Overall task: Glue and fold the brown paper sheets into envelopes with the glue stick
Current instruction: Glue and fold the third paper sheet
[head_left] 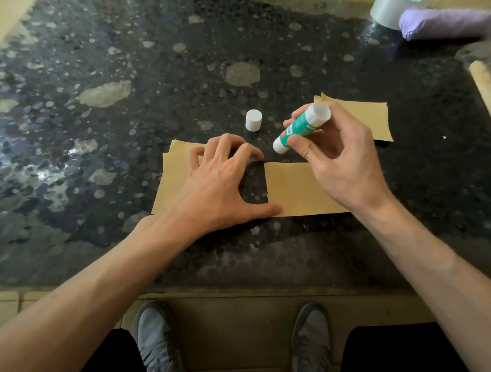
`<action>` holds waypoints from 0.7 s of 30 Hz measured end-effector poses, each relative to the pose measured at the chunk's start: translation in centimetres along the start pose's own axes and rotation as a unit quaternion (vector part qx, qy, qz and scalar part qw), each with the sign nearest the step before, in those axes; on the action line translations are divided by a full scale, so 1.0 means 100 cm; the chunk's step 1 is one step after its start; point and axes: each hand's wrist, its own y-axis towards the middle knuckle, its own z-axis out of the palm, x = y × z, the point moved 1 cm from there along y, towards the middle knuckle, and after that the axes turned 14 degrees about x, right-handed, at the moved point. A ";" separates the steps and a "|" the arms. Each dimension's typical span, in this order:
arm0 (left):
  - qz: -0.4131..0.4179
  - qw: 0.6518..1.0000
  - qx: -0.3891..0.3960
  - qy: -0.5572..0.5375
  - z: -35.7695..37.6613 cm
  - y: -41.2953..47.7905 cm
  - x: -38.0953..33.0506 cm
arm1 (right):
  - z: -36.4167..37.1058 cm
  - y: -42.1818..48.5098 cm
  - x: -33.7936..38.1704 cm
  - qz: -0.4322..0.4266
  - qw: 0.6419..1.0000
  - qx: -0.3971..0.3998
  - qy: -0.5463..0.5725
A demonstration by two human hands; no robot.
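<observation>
The right hand [343,162] grips the uncapped glue stick [301,127] over the brown sheet [296,191]. The spread left hand [209,185] presses the sheet's left edge. A white cap [253,120] stands just beyond the sheet.

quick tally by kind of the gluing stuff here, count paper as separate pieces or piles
brown paper pieces or piles: 3
glue stick: 1
white cap: 1
total: 5
</observation>
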 end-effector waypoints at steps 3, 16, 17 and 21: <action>0.002 1.000 -0.002 -0.004 -0.001 -0.001 -0.001 | -0.005 -0.006 -0.001 0.016 0.999 0.015 -0.033; 0.007 1.000 0.021 0.003 -0.003 -0.001 0.000 | 0.004 -0.017 -0.003 0.077 0.985 0.082 -0.129; 0.009 1.000 0.020 0.003 -0.003 -0.001 0.000 | 0.004 -0.017 -0.002 0.076 0.985 0.085 -0.128; 0.013 1.000 0.017 0.007 -0.003 -0.002 0.000 | -0.001 -0.017 0.002 0.067 0.984 0.119 -0.116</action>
